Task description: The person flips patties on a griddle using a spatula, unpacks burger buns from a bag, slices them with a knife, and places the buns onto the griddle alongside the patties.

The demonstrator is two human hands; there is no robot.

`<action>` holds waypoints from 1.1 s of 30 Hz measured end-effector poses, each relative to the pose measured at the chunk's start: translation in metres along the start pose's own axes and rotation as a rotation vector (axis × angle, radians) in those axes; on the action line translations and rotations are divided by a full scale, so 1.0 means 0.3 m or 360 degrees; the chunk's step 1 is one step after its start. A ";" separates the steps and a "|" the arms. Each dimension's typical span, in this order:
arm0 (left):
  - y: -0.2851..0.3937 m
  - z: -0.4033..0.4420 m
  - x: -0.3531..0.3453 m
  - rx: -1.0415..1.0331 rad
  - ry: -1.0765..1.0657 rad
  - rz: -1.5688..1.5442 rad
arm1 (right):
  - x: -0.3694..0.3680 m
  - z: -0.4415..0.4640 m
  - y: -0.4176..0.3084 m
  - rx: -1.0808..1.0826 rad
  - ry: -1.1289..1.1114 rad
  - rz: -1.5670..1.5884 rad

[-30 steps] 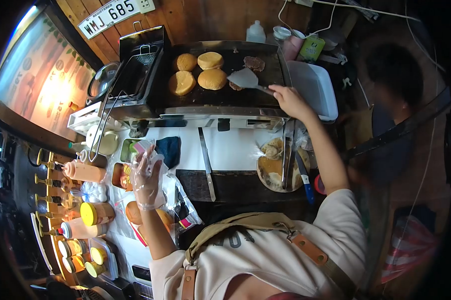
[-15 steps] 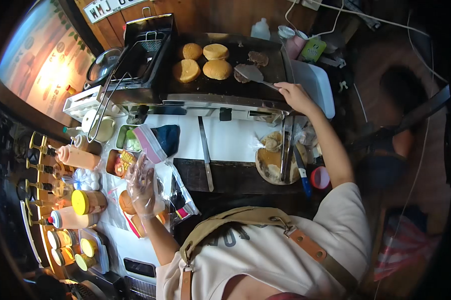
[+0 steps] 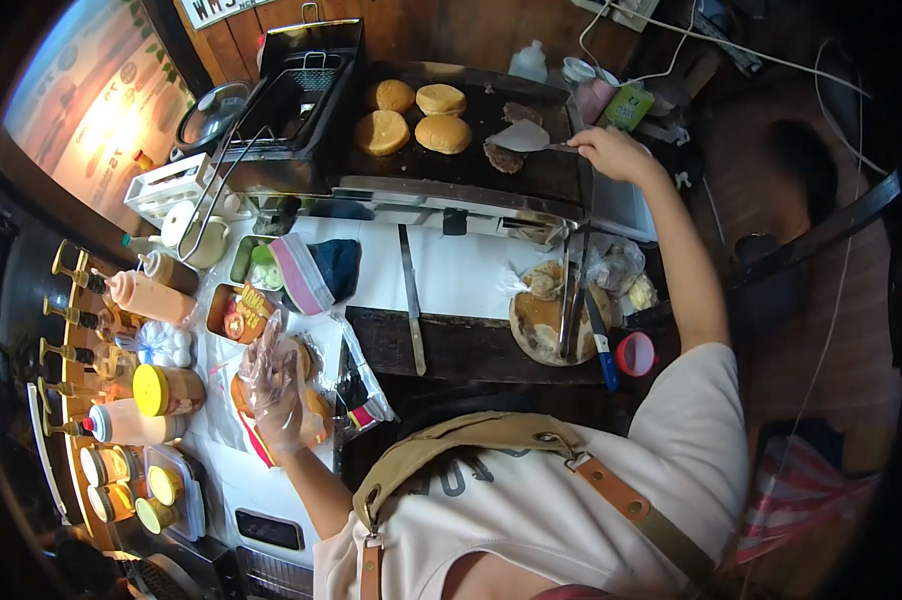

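My right hand [image 3: 613,153] is closed round the handle of a metal spatula [image 3: 521,137], whose blade lies over a browned patty [image 3: 503,158] on the dark griddle [image 3: 461,182]. A second patty [image 3: 524,112] sits just behind. Four bun halves, one of them a rounded top [image 3: 443,134], rest on the griddle's left part. My left hand [image 3: 278,388], in a clear plastic glove, is over the buns in a plastic bag [image 3: 323,345]; its fingers are spread and nothing shows in them. Beyond its fingertips is a tray of sliced tomato [image 3: 235,322] with a yellow and red packet [image 3: 255,305].
A long knife [image 3: 412,300] lies on the white surface. Tongs [image 3: 571,295] and a blue-handled knife [image 3: 601,340] rest on a round board [image 3: 536,330]. Sauce bottles [image 3: 151,298] and jars line the left. Another person [image 3: 791,200] is at the right.
The spatula has moved from one side of the front patty to its upper right. My left hand let go of the pink-and-white packet and moved down over the buns. The view has shifted.
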State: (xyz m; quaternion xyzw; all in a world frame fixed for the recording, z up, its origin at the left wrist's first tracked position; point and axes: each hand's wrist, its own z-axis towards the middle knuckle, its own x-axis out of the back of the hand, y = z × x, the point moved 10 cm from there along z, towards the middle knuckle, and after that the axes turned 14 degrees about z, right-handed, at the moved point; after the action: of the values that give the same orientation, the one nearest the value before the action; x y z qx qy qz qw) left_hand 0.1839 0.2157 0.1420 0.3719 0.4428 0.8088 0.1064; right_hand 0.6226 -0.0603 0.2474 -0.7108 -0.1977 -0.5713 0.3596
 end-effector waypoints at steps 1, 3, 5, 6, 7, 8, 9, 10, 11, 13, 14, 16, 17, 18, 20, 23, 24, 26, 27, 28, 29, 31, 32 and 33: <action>-0.012 -0.008 0.003 0.0030 -0.0002 -0.0050 | -0.001 -0.028 0.003 0.0012 0.0131 0.0103; -0.006 -0.010 0.001 0.0016 0.0007 0.0044 | -0.034 -0.078 -0.005 -0.0006 0.0304 0.0229; 0.001 -0.008 -0.007 -0.0022 0.0026 -0.0009 | -0.108 -0.099 -0.027 0.0048 0.0385 0.0223; 0.010 -0.007 -0.009 -0.0062 0.0046 -0.0057 | -0.155 -0.102 -0.003 0.0007 0.0410 0.0215; 0.017 -0.003 -0.013 -0.0061 0.0041 -0.0061 | -0.191 -0.109 -0.008 -0.0028 0.0345 0.0187; 0.024 0.002 -0.014 -0.0038 0.0022 -0.0087 | -0.223 -0.117 -0.021 -0.0063 0.0281 0.0160; 0.029 0.008 -0.019 -0.0013 0.0005 -0.0112 | -0.237 -0.127 -0.049 -0.0067 0.0277 0.0159; 0.033 0.017 -0.029 -0.0007 0.0004 -0.0116 | -0.272 -0.134 -0.059 -0.0192 0.0146 0.0063; 0.047 0.026 -0.026 -0.0049 0.0094 -0.0072 | -0.299 -0.136 -0.058 -0.0316 0.0009 -0.0035; 0.056 0.025 -0.032 -0.0080 0.0152 -0.0022 | -0.302 -0.130 -0.089 -0.0289 -0.0035 -0.0077; 0.043 0.025 -0.036 -0.0028 0.0150 -0.0095 | -0.306 -0.121 -0.098 -0.0251 -0.0054 -0.0117; 0.034 0.031 -0.034 0.0025 0.0140 -0.0169 | -0.309 -0.105 -0.088 -0.0177 -0.0035 -0.0125; 0.046 0.034 -0.029 0.0035 0.0112 0.0053 | -0.316 -0.103 -0.095 -0.0177 -0.0055 -0.0199; 0.052 0.032 -0.028 0.0040 0.0084 0.0275 | -0.321 -0.103 -0.106 -0.0177 -0.0072 -0.0273; 0.002 0.004 -0.030 0.0054 0.0055 0.0037 | -0.328 -0.113 -0.114 -0.0224 -0.0094 -0.0299; -0.013 -0.028 -0.001 0.0003 0.0150 -0.0410 | -0.284 -0.121 -0.063 -0.0332 0.0072 0.0075; -0.005 -0.038 0.021 -0.0049 0.0263 -0.0622 | -0.283 -0.124 -0.015 -0.0313 0.0088 0.0060; 0.021 -0.046 0.064 -0.0034 0.0318 -0.0438 | -0.219 -0.123 0.008 0.0067 0.0425 0.0530; 0.014 -0.046 0.068 0.0040 0.0248 -0.0267 | -0.199 -0.138 0.001 -0.0066 0.0434 0.0623; 0.003 -0.049 0.062 0.0117 0.0173 -0.0097 | -0.193 -0.133 0.002 -0.0055 0.0432 0.0616; -0.004 -0.062 0.065 0.0178 0.0259 -0.0513 | -0.188 -0.132 0.015 -0.0007 0.0455 0.0731; -0.015 -0.072 0.077 0.0166 0.0259 -0.0352 | -0.154 -0.117 0.048 0.0101 0.0526 0.0839; -0.014 -0.075 0.080 0.0149 0.0258 -0.0193 | -0.118 -0.106 0.081 0.0068 0.0589 0.0883; -0.009 -0.077 0.079 0.0149 0.0261 -0.0196 | -0.073 -0.085 0.095 0.0074 0.0668 0.0745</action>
State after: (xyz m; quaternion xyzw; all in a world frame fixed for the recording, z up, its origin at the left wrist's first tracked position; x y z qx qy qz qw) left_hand 0.1509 0.2145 0.1441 0.2813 0.5092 0.8069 0.1020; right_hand 0.6193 -0.0952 0.2205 -0.5951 0.0368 -0.6027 0.5304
